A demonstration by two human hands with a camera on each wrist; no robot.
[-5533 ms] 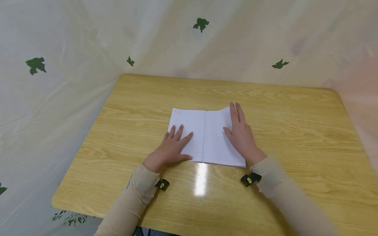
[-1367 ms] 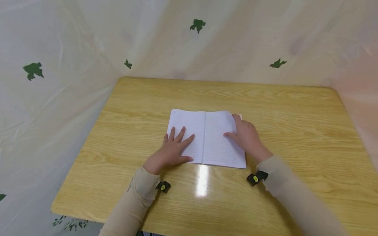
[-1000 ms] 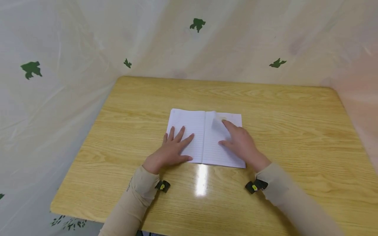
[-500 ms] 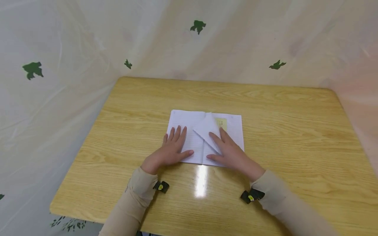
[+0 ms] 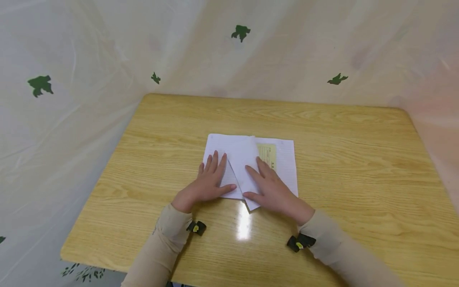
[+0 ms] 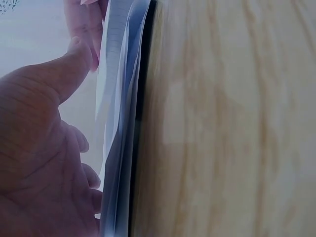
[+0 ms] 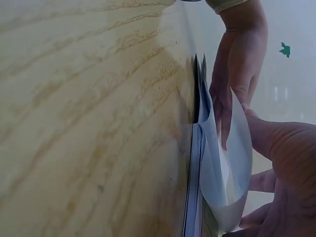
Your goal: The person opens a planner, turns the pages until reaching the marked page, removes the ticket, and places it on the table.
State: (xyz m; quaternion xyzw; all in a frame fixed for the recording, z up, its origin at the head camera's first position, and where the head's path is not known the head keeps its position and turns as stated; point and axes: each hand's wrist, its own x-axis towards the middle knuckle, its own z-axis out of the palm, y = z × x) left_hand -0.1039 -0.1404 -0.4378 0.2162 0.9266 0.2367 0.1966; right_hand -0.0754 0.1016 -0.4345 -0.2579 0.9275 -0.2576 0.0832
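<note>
A lined notebook (image 5: pixel 288 159) lies spread on the table. One of its right-hand pages (image 5: pixel 241 157) is bent over to the left, its lower corner poking past the front edge. My right hand (image 5: pixel 274 189) rests on this page with fingers extended; in the right wrist view the page (image 7: pixel 239 158) bows in a loose curve beside the hand (image 7: pixel 296 168). My left hand (image 5: pixel 202 184) lies flat on the left page, fingers straight. Uncovered on the page beneath is a yellow printed slip (image 5: pixel 269 153), partly hidden by the turned page and right fingers; whether loose or attached, I cannot tell.
The notebook sits mid-way on a wooden table (image 5: pixel 358 167) with rounded corners. Light-coloured sheeting (image 5: pixel 201 48) with green bird shapes hangs behind and at the sides. A black strap with a small device (image 5: pixel 301 242) is on each wrist.
My right hand has moved from the notebook's right edge leftward and toward me, carrying the page across the fold. The yellow slip has come into sight. My left hand's fingers have drawn closer together.
</note>
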